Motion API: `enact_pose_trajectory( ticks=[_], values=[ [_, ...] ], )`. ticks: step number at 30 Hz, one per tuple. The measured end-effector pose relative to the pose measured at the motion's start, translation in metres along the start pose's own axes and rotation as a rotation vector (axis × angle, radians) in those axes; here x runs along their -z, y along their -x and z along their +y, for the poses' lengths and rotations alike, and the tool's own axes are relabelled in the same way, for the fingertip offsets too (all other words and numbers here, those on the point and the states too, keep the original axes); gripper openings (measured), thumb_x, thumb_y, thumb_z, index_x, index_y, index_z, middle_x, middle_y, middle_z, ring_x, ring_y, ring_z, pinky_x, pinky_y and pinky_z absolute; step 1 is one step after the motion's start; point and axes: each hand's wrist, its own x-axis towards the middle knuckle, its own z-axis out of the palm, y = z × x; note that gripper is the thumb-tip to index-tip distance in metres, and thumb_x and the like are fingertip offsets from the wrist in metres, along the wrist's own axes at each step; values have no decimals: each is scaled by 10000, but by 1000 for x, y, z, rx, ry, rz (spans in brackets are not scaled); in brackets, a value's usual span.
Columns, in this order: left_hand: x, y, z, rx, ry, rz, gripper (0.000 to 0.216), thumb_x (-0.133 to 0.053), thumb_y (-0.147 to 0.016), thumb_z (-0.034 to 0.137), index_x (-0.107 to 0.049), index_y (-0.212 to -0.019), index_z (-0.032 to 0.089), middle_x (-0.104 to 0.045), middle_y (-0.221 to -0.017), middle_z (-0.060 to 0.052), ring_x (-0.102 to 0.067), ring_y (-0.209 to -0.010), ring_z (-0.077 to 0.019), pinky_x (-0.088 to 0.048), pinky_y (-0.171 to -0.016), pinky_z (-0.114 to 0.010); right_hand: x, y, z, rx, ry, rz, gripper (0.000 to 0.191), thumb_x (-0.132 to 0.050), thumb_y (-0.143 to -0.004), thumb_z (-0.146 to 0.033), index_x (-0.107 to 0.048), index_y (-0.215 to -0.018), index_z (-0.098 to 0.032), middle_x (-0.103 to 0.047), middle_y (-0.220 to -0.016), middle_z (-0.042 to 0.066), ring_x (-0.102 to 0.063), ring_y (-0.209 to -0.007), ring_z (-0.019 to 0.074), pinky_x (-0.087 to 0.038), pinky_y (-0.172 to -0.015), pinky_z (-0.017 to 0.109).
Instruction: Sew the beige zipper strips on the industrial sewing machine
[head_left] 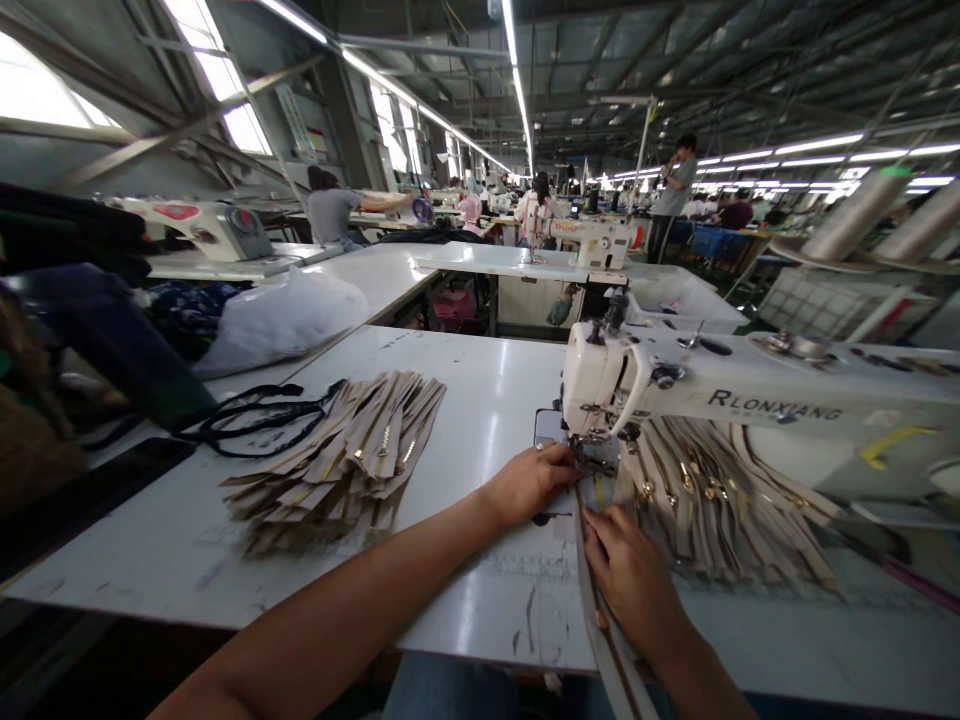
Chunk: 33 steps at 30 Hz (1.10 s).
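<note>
On my feed, at the white table [487,590], by the sewing machine [727,380], the zipper strip [598,602] trails lapward, right hand [631,572] half-curled around its edge, left hand [529,486] nearly closed at its top, grip unclear, where I fear straying fingers could get stitched.

I see one long beige zipper [594,585] with a coppery slider [601,620], stretched lengthwise at about five o'clock.
</note>
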Motion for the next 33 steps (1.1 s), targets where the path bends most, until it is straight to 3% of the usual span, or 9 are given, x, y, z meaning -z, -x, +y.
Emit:
enact_pose_trajectory(
  ticks=[14, 20, 24, 33],
  values=[
    [4, 5, 8, -27, -75, 23, 246, -469, -960, 238, -705, -972, 171, -691, -931, -81, -634, -913, -200, -511, -791, -293, 18, -31, -12, -149, 67, -178, 311, -412, -916, -135, -683, -1066, -163, -662, -981, 79, -651, -908, 197, -468, -788, 274],
    [5, 5, 9, 4, -82, 29, 255, -460, -951, 213, -709, -975, 161, -694, -926, -85, -631, -922, -214, -513, -812, -315, 15, -46, -16, -170, 152, -168, 351, -412, -910, -168, -648, -1170, -155, -690, -1023, 92, -672, -902, 226, -471, -722, 296],
    [5, 5, 7, 17, -90, 35, 250, -463, -948, 200, -706, -978, 151, -697, -935, -86, -624, -942, -223, -513, -838, -321, 8, -49, -15, -172, 162, -122, 412, -389, -925, -184, -582, -1284, -126, -694, -1098, 117, -668, -967, 223, -472, -768, 291],
    [2, 4, 4, 45, -92, 33, 237, -470, -940, 187, -696, -995, 143, -684, -952, -94, -610, -957, -227, -520, -845, -322, 3, -51, -14, -191, 143, -90, 421, -368, -932, -190, -583, -1289, -131, -693, -1160, 115, -665, -1012, 212, -480, -828, 290]
  ],
)
